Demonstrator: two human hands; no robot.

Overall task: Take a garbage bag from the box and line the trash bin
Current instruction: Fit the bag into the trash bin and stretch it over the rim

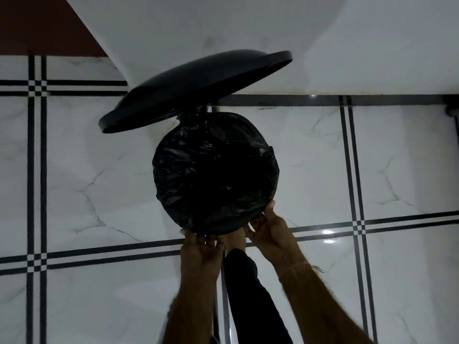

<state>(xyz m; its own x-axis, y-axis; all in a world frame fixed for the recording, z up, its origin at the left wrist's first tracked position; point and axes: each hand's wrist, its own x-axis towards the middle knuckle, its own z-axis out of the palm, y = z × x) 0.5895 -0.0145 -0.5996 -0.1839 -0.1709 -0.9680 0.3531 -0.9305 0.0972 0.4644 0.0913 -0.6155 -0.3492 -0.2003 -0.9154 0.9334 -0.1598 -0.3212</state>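
A round trash bin stands on the tiled floor below me, its rim wrapped all round by a crinkled black garbage bag (215,170) that hangs down inside. The bin's black lid (193,88) is tilted up at the far side. My left hand (202,249) pinches the bag's edge at the near left of the rim. My right hand (267,229) grips the bag's folded edge at the near right of the rim. The bin's own wall is hidden under the bag. No bag box is in view.
White marble-look floor tiles (87,184) with black double lines surround the bin. A white wall (347,58) rises just behind the lid. A dark trouser leg (248,294) and foot reach to the bin's near base between my forearms.
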